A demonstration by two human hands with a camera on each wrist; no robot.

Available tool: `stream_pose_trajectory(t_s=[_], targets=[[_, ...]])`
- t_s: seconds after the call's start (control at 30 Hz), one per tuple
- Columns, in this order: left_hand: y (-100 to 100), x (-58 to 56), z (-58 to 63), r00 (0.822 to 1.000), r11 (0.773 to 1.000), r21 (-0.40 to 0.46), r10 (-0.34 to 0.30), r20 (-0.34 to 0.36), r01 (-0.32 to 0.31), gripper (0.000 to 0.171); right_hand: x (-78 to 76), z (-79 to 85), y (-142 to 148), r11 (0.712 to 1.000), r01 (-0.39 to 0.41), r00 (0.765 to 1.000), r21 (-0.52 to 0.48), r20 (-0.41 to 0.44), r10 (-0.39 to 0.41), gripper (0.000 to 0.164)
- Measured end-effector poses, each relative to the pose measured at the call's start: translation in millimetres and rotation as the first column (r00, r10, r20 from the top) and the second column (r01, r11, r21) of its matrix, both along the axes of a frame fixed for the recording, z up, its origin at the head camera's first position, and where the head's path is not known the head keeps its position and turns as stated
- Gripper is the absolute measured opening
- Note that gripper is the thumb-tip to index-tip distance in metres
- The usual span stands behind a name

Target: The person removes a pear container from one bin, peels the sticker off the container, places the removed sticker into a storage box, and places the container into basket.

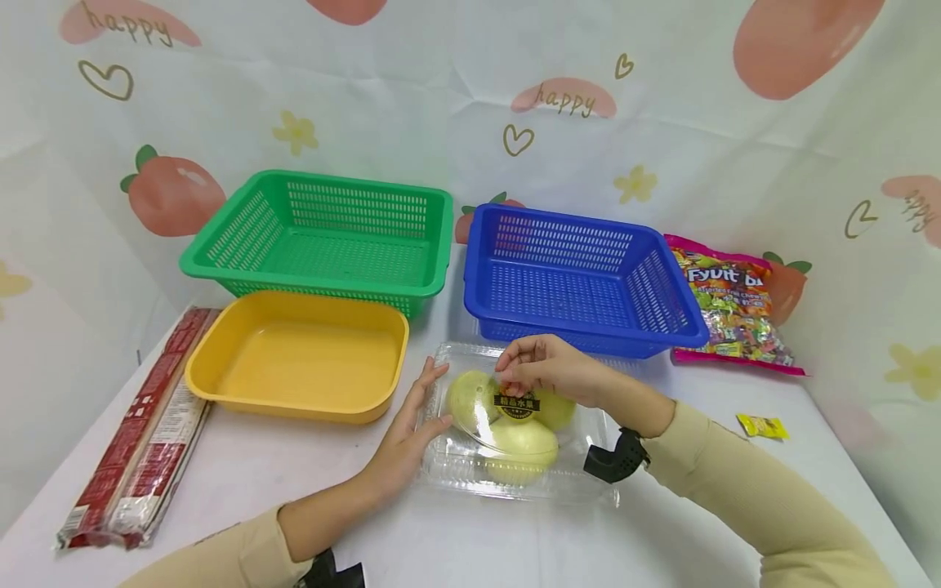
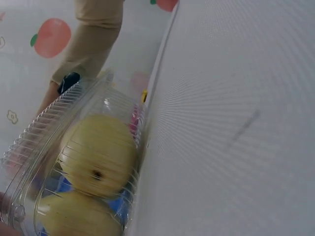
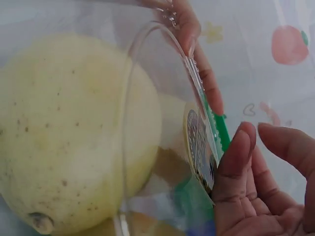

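Note:
A clear plastic clamshell box (image 1: 581, 474) holds several pale yellow-green, pear-like fruits (image 1: 524, 441); the right wrist view shows one speckled fruit (image 3: 74, 132) close up. A black and gold label (image 1: 517, 404) sits on the lid. My left hand (image 1: 404, 437) rests against the box's left side, its fingers fairly straight and the thumb at the lid's edge. Over the label, my right hand (image 1: 547, 371) hovers with loosely bent fingers. Seen from its wrist, the right hand (image 3: 261, 191) has a gap between thumb and fingertips and holds nothing.
Behind the box stand a green basket (image 1: 434, 245) and a blue basket (image 1: 581, 333). A yellow basin (image 1: 297, 359) is at left, beside long red-and-white packages (image 1: 140, 441). A candy bag (image 1: 735, 302) leans at back right; a small yellow packet (image 1: 762, 426) lies nearer.

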State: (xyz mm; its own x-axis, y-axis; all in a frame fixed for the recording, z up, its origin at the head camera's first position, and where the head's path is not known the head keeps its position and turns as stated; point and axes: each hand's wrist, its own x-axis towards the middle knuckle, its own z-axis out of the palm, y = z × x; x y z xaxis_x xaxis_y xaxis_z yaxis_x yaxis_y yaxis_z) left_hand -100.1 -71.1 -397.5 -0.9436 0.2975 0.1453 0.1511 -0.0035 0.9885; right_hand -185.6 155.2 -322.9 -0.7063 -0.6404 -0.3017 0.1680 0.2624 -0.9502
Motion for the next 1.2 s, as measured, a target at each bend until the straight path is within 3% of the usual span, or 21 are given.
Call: stream_pose_trajectory(t_s=[0.1,0.27,0.53,0.67,0.83,0.97,1.2], targets=[[0.0,0.1,0.5,1.0,1.0,-0.002,0.005,0.003,-0.005,0.058,-1.7,-5.0,0.6,1.0,-0.011,0.999,0.005,-0.046,0.011,0.021],[0.4,0.0,0.3,1.0,1.0,-0.004,0.001,-0.001,-0.001,0.058,-2.5,-8.3,0.5,0.994,-0.052,0.974,0.092,-0.215,0.071,0.024],[0.6,-1.0,-0.5,1.0,1.0,-0.012,-0.003,0.007,0.003,0.058,-0.6,-5.6,3.0,0.977,-0.06,0.903,0.203,-0.407,0.14,0.015],[0.8,-2.2,1.1,1.0,1.0,-0.014,-0.002,0.001,0.002,0.058,-2.3,-4.1,4.4,0.972,-0.084,0.889,0.217,-0.424,0.172,0.013],[0.6,-2.5,0.9,1.0,1.0,-0.011,-0.006,0.001,0.006,0.058,-4.7,-3.1,5.1,0.963,-0.109,0.89,0.247,-0.407,0.205,0.013],[0.9,-2.3,1.0,1.0,1.0,-0.013,-0.003,0.004,0.003,0.058,-5.4,-3.4,5.3,0.957,-0.109,0.895,0.267,-0.392,0.211,0.013],[1.1,-1.2,2.2,1.0,1.0,-0.018,0.002,0.009,-0.002,0.058,-3.8,-1.7,4.1,0.959,-0.1,0.884,0.266,-0.419,0.209,0.008]])
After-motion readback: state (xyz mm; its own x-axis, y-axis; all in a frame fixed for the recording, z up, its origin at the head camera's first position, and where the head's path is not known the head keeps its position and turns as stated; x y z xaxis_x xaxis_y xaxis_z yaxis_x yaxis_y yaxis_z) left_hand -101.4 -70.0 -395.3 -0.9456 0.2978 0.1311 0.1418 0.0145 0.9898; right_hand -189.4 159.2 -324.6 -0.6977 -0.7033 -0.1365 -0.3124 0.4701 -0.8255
